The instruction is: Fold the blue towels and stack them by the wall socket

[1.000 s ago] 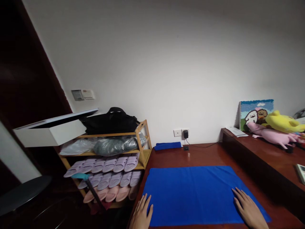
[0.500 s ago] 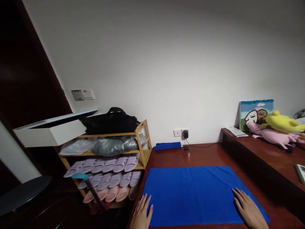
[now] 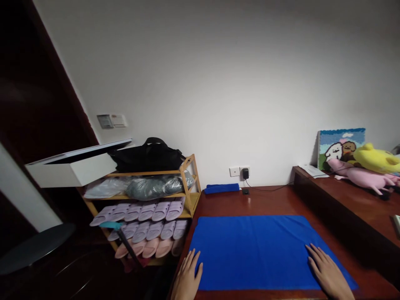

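A blue cloth [image 3: 253, 252] lies spread nearly flat on the reddish-brown desk [image 3: 268, 202], with faint creases across it. On its left edge rests my left hand [image 3: 188, 275], palm down with the fingers stretched out. My right hand [image 3: 328, 268] lies flat over the right edge of the same cloth, fingers extended. Neither hand grips anything. Against the wall at the desk's back sits a second blue cloth [image 3: 221, 188], folded into a narrow strip.
A plugged-in black adapter [image 3: 245, 173] trails a cord along the desk's back. Plush toys [image 3: 365, 176] and a dog picture [image 3: 342, 146] occupy the raised ledge at right. To the left stands a shoe rack [image 3: 189, 200] with slippers, a black bag [image 3: 148, 156] and a white box [image 3: 73, 168].
The view has shifted slightly, so the surroundings appear a little to the right and higher. Both hands stay flat on the cloth's edges.
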{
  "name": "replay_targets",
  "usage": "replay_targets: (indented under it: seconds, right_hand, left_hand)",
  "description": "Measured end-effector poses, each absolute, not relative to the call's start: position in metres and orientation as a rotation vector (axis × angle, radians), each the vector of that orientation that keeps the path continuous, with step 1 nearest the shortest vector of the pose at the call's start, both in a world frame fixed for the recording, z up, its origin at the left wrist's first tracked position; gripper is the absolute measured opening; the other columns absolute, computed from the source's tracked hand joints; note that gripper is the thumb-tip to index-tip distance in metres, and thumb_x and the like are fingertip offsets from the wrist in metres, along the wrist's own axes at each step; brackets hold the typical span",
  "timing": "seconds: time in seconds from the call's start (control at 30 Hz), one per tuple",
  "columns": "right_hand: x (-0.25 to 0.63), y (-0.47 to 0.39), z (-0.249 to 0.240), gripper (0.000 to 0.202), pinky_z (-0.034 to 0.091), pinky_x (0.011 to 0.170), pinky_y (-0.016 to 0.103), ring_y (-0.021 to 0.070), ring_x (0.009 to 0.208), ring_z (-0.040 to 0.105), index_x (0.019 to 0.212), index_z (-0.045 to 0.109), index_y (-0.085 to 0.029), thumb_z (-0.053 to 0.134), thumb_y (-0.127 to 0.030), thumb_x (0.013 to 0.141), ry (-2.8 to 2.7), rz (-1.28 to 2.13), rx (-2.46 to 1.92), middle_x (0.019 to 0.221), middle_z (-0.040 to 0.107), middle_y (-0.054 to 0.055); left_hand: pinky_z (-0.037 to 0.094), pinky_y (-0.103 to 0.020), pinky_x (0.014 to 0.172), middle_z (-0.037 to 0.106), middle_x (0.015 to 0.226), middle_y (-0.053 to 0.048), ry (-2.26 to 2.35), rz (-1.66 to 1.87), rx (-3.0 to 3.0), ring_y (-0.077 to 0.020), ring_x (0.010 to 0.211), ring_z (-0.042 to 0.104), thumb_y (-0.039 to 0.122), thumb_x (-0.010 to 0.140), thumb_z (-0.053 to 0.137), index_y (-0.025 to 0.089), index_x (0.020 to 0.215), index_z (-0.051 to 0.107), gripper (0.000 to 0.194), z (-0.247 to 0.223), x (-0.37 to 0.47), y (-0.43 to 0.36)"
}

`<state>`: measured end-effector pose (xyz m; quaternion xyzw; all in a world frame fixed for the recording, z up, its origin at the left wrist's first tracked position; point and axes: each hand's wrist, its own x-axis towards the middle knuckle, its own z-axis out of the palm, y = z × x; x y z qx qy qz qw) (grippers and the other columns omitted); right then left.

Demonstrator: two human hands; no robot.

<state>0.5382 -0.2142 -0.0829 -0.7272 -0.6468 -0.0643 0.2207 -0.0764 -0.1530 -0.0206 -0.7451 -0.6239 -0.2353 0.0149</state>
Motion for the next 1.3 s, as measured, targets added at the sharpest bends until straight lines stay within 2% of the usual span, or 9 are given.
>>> replay_targets:
  seconds: [0.2,0.33,0.43,0.53,0.7,0.9,1.03,1.1,1.3]
  right_hand:
    - [0.546,-0.211,-0.065,0.07,0.044,0.118,0.05,0.0309,0.14,0.056,0.142,0.065,-0.018,0.031,-0.056,0.093,-1.864,-0.008,-2.117,0.151,0.06,0.012]
    - [0.534,-0.19,-0.038,0.061,0.05,0.108,0.053,0.0355,0.125,0.066,0.128,0.073,-0.022,0.036,-0.05,0.089,-1.866,0.021,-2.317,0.139,0.069,0.014]
    - [0.488,-0.163,-0.013,0.053,0.051,0.105,0.051,0.036,0.121,0.068,0.119,0.077,-0.023,0.037,-0.043,0.091,-1.935,-0.051,-2.227,0.134,0.072,0.015]
    - [0.409,-0.13,0.012,0.05,0.049,0.109,0.044,0.031,0.123,0.067,0.126,0.074,-0.023,0.038,-0.038,0.094,-2.038,0.052,-1.977,0.136,0.071,0.014]
    - [0.266,-0.077,0.037,0.055,0.035,0.123,0.043,0.0267,0.143,0.052,0.145,0.061,-0.021,0.037,-0.036,0.099,-2.198,0.316,-1.637,0.154,0.058,0.01]
    - [0.177,-0.037,0.028,0.065,0.02,0.13,0.051,0.029,0.158,0.025,0.162,0.037,-0.022,0.032,-0.05,0.104,-2.283,0.483,-1.551,0.169,0.033,0.005]
    - [0.18,-0.027,0.018,0.068,0.017,0.13,0.052,0.0289,0.159,0.022,0.163,0.033,-0.02,0.029,-0.054,0.104,-2.285,0.493,-1.615,0.17,0.028,0.008]
    - [0.203,-0.026,0.014,0.067,0.017,0.13,0.051,0.0281,0.159,0.022,0.163,0.034,-0.023,0.029,-0.055,0.105,-2.273,0.466,-1.66,0.17,0.028,0.006]
    - [0.347,-0.036,-0.005,0.063,0.019,0.128,0.052,0.0259,0.158,0.024,0.162,0.035,-0.027,0.027,-0.053,0.105,-2.174,0.275,-1.898,0.169,0.033,0.004]
  left_hand:
    - [0.042,-0.046,0.122,0.053,0.159,-0.006,-2.111,-0.694,-2.463,-0.0266,0.147,0.049,0.049,0.098,0.047,0.027,0.144,0.062,0.053,-0.004,-0.084,-0.15]
    - [0.047,-0.039,0.116,0.07,0.141,-0.006,-2.216,-0.624,-2.618,-0.0256,0.133,0.062,0.054,0.099,0.044,0.027,0.129,0.073,0.049,0.027,-0.098,-0.122]
    - [0.051,-0.037,0.109,0.076,0.126,-0.006,-2.133,-0.666,-2.58,-0.0238,0.121,0.068,0.045,0.102,0.038,0.027,0.122,0.074,0.044,0.049,-0.096,-0.085]
    - [0.05,-0.036,0.108,0.072,0.131,-0.007,-1.965,-0.675,-2.496,-0.0219,0.123,0.065,0.033,0.103,0.036,0.025,0.128,0.07,0.043,0.053,-0.077,-0.047]
    - [0.043,-0.041,0.117,0.063,0.148,-0.01,-1.954,-0.605,-2.435,-0.0245,0.138,0.056,0.032,0.102,0.04,0.022,0.14,0.063,0.046,0.02,-0.051,-0.004]
    - [0.034,-0.046,0.125,0.044,0.166,-0.007,-1.92,-0.454,-2.413,-0.0251,0.153,0.039,0.043,0.106,0.034,0.025,0.156,0.047,0.055,-0.022,-0.063,0.012]
    - [0.032,-0.048,0.125,0.037,0.169,-0.007,-1.896,-0.407,-2.411,-0.0259,0.155,0.035,0.045,0.107,0.032,0.027,0.159,0.042,0.057,-0.026,-0.065,0.015]
    - [0.031,-0.048,0.125,0.037,0.169,-0.007,-1.885,-0.4,-2.404,-0.0261,0.155,0.035,0.045,0.107,0.032,0.027,0.159,0.042,0.057,-0.025,-0.064,0.016]
    - [0.029,-0.049,0.126,0.036,0.169,-0.008,-1.903,-0.286,-2.415,-0.0275,0.155,0.035,0.045,0.106,0.034,0.026,0.159,0.043,0.057,-0.013,-0.062,0.016]
